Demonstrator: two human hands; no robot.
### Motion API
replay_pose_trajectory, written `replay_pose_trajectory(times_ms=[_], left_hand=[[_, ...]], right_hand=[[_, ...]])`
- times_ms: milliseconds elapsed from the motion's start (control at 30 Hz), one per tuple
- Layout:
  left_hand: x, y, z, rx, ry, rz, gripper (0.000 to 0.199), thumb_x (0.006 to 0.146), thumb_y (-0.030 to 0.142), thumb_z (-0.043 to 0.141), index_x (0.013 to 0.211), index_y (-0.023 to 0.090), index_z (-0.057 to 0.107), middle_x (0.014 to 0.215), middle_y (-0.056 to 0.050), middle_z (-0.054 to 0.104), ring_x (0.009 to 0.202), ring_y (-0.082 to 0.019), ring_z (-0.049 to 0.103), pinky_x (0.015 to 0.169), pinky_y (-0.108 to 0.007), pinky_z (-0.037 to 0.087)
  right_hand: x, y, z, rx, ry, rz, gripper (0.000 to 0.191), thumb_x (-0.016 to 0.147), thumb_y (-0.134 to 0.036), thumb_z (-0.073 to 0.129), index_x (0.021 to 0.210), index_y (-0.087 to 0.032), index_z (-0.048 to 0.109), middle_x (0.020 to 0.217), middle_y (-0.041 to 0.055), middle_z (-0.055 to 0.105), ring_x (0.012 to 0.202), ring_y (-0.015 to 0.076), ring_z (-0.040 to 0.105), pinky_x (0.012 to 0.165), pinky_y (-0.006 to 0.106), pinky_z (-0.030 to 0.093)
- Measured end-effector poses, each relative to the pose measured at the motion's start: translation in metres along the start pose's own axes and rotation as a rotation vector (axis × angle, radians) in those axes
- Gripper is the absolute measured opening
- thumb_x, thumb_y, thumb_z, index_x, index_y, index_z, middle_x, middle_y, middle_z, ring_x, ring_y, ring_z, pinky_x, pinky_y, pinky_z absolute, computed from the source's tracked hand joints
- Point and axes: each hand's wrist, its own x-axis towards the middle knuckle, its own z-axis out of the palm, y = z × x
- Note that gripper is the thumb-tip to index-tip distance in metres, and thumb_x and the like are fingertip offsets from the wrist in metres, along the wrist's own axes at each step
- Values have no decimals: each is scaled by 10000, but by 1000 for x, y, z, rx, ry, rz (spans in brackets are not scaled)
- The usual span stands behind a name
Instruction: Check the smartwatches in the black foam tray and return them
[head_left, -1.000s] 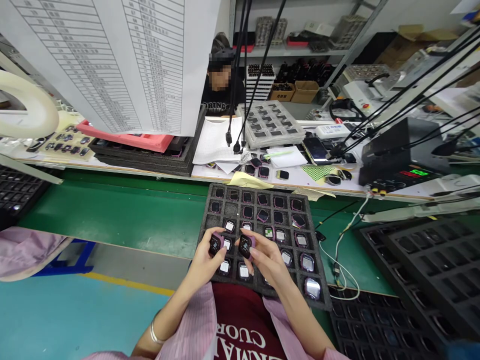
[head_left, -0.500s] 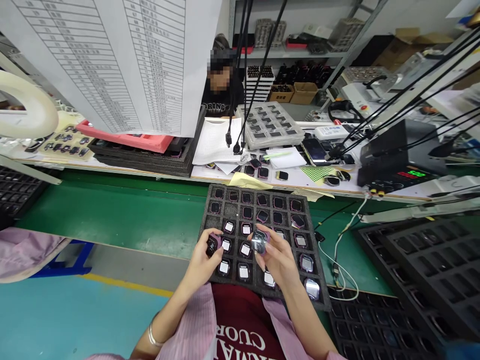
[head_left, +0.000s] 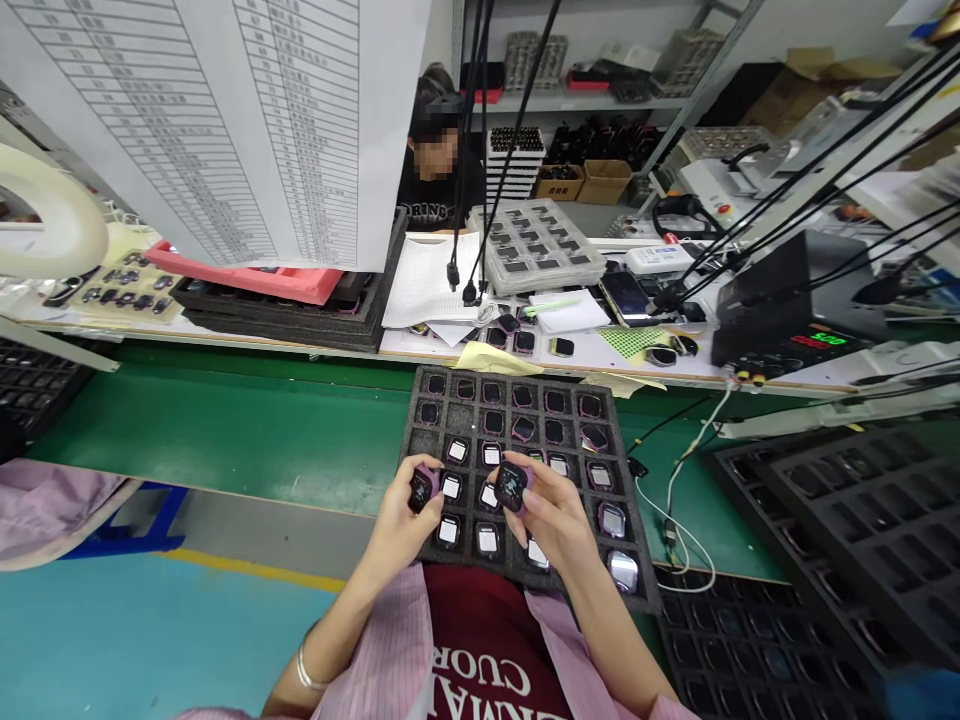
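Between the thumb and fingers of my left hand (head_left: 403, 518) is a strapless smartwatch (head_left: 422, 488) with a dark screen and purple-tinted case. A second smartwatch (head_left: 511, 486), its dark face turned up toward me with a lit graphic on it, is gripped in my right hand (head_left: 553, 508). Both hands hover over the near half of a grey foam tray (head_left: 426, 440), whose square pockets hold several more watches. Many of the nearer ones have white screens or labels; those in the far rows look dark. A few pockets at the tray's left are bare foam.
Behind the tray runs a white shelf with a clear plastic case (head_left: 540, 250), papers and loose watches. Black cables (head_left: 517, 130) hang down in front. A power supply (head_left: 795, 310) stands at right, above stacked black trays (head_left: 862, 540). Another person (head_left: 439, 170) sits beyond the shelf.
The watch in my right hand has tilted, so the glare is gone and its dark face shows. My left hand still holds its watch in nearly the same place.
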Motion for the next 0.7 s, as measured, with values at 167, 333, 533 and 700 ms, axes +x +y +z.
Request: replay_pose_trajectory(times_ms=[167,333,533,700], left_hand=[[-3,1,-1,-22,34,20,309,812,211,556,1114,217,493,865,13,558,738,-128,537,679,-223,426],[0,0,1,-9,12,-19,275,805,194,554,1073,205,492,843,18,555,731,-126,539,680,-227,436],[3,-8,4,-94,-80,-90,471,807,248,589,1248,216,427,1064,-44,561,757,-128,571,657,-243,481],[5,-10,3,-259,-138,-121,465,809,280,560,1252,204,442,1029,-62,595,762,-150,623,688,-286,530]], right_hand=[[-4,-2,1,-20,-23,0,399,794,-358,698,1170,-233,655,958,111,697,398,90,496,326,235,371],[0,4,-1,-5,-77,51,443,783,-364,716,1198,-224,643,1002,132,702,400,104,517,314,239,378],[5,6,4,10,-104,166,432,853,-299,639,1273,-218,579,1091,140,682,529,124,593,449,259,474],[4,11,5,-78,-60,132,423,817,-235,664,1233,-234,591,1148,116,664,564,122,614,453,232,473]])
